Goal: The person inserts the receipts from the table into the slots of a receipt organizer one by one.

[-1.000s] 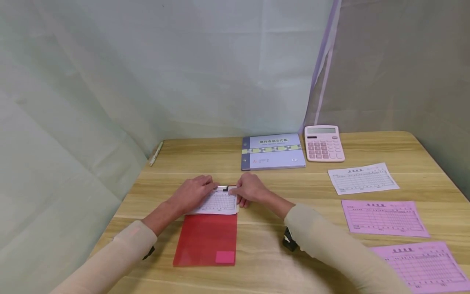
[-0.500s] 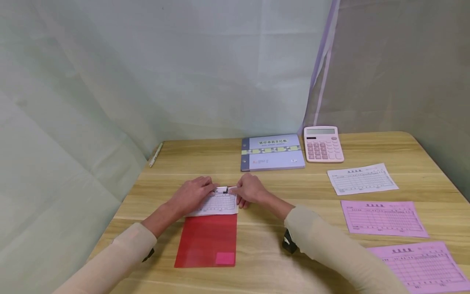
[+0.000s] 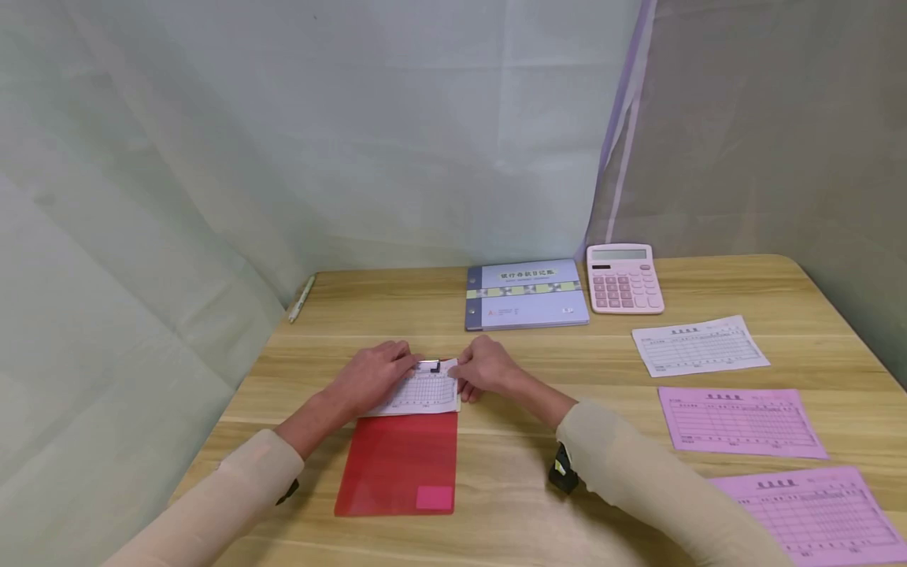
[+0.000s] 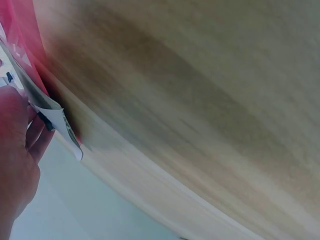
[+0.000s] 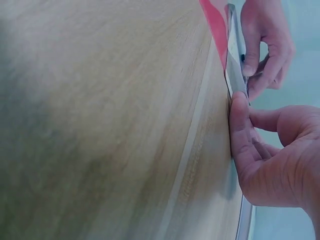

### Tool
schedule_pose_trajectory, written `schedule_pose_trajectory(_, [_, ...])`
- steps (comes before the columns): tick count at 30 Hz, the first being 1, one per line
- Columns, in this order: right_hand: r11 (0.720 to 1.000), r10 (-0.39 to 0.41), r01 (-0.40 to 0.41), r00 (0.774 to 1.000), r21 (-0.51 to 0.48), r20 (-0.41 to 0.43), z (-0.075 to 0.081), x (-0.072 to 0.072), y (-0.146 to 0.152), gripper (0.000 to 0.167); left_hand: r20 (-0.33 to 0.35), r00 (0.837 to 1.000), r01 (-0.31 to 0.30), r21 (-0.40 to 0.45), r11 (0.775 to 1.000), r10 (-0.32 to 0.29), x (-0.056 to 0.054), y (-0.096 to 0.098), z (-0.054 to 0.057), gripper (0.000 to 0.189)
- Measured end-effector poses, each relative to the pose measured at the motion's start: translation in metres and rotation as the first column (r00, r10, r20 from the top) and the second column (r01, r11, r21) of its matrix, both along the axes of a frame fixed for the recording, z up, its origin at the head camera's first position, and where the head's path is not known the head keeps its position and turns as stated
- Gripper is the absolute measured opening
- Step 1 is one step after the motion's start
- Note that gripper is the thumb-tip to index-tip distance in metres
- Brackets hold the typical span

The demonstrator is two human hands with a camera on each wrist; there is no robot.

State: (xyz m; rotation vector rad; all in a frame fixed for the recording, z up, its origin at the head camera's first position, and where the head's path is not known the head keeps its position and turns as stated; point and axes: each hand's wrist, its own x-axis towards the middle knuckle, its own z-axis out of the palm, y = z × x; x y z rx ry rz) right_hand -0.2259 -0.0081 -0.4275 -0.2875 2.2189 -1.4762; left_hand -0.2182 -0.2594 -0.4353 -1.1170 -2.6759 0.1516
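Note:
A white printed slip point(image 3: 423, 394) lies over other papers at the top of a red folder point(image 3: 400, 465). At its upper edge shows a small black clip point(image 3: 434, 366) with a shiny metal part. From the left, my left hand point(image 3: 373, 373) pinches the papers beside the clip, thumb in front and fingers behind in the left wrist view. My right hand point(image 3: 485, 367) pinches the slip's upper right corner between thumb and finger. In the right wrist view, both hands meet along the papers' edge. My left hand covers the slip's upper left part.
At the right lie a white slip point(image 3: 700, 346) and two pink slips point(image 3: 742, 422). Behind the hands are a bluish account book point(image 3: 527, 293) and a pink calculator point(image 3: 624, 278). A pen point(image 3: 301, 299) lies by the table's far left edge, near the cloth backdrop point(image 3: 425, 134).
Both hands stay almost in place at the top of the folder. My right thumb has shifted slightly right, away from the clip. The clip's metal part looks tilted a little differently.

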Motion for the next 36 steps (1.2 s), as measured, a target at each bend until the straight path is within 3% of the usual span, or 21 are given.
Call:
schedule_pose_trajectory(13, [1.0, 0.001, -0.001, 1.0, -0.017, -0.009, -0.002, -0.001, 0.002, 0.02, 0.019, 1.0, -0.022, 0.01, 1.0, 0.022, -0.001, 0.0, -0.002, 0.031])
schedule_pose_trajectory(20, [0.996, -0.064, 0.063, 0.998, -0.056, -0.009, -0.002, -0.007, 0.006, 0.02, 0.016, 0.999, -0.037, 0.009, 0.999, 0.037, -0.002, 0.002, 0.001, 0.034])
schedule_pose_trajectory(27, [0.997, 0.051, -0.05, 0.998, 0.058, -0.023, 0.002, -0.01, 0.006, 0.036, 0.031, 0.999, -0.041, 0.016, 0.999, 0.041, -0.001, 0.001, 0.002, 0.035])
schedule_pose_trajectory(31, [0.996, 0.079, -0.079, 0.997, 0.052, -0.011, 0.001, -0.009, 0.004, 0.031, 0.045, 0.998, -0.039, 0.031, 0.999, 0.038, 0.0, 0.0, 0.0, 0.034])
schedule_pose_trajectory(36, [0.998, 0.06, -0.059, 0.998, 0.023, -0.019, 0.0, -0.009, 0.005, 0.021, 0.055, 0.998, -0.04, 0.049, 0.998, 0.038, 0.0, -0.001, 0.001, 0.031])
